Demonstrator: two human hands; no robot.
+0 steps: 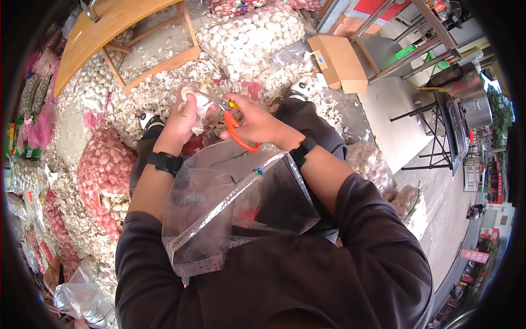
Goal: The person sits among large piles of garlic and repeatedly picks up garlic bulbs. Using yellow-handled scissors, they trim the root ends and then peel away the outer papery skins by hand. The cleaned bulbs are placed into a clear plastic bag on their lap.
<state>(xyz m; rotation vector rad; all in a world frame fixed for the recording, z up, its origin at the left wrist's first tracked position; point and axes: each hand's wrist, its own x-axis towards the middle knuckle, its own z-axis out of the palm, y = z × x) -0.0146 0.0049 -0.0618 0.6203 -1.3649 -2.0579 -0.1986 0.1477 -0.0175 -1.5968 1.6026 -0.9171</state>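
My left hand (183, 120) is closed round a garlic bulb (193, 97) with pale, loose skin, its thumb pressed along the near side. In my right hand (255, 119) is a pair of scissors (236, 131) with orange and yellow handles. The blades point left and reach the bulb at my left fingers; whether they are cutting into it is too small to tell. A clear plastic sheet (257, 192) with a shiny seam lies over my lap, below both hands.
Garlic peelings (148, 90) litter the floor around my shoes. A net sack of white garlic (257, 33) lies ahead, and a red net sack (107, 170) stands left. A wooden table (104, 33) is far left, a cardboard box (337, 63) far right. More garlic bags (370, 164) sit right.
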